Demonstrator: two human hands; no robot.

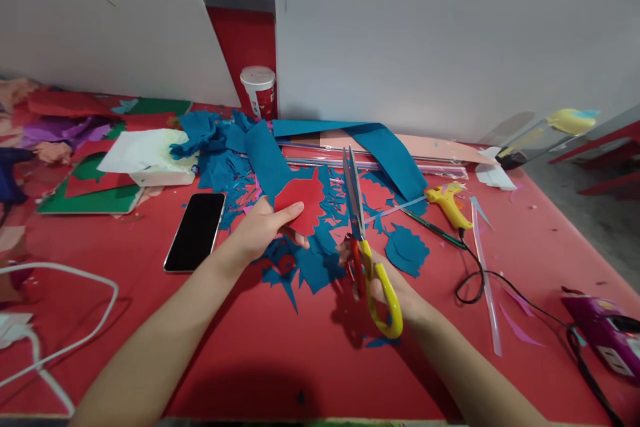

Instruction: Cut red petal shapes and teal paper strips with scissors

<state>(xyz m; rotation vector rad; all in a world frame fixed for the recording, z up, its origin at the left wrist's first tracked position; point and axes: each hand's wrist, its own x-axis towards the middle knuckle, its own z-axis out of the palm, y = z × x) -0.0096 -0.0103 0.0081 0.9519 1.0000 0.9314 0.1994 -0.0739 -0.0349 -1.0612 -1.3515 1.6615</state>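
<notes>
My left hand (270,227) pinches a red paper cutout (303,199) with a scalloped edge and a small stem at its top. To the right, my right hand (373,273) is wrapped round scissors (356,203) with one yellow and one red handle loop. The blades point up and away from me and stand nearly together, apart from the red cutout. Under and around both hands lie blue paper scraps (320,267). A blue leaf-shaped cutout (406,250) rests just right of the scissors.
A phone (195,232) lies left of my left arm. On the right are a yellow glue gun (450,203) with a black cord, and a purple power strip (603,330). A lidded cup (260,92) stands at the back. Long blue strips (395,160) lie near the white board (450,33).
</notes>
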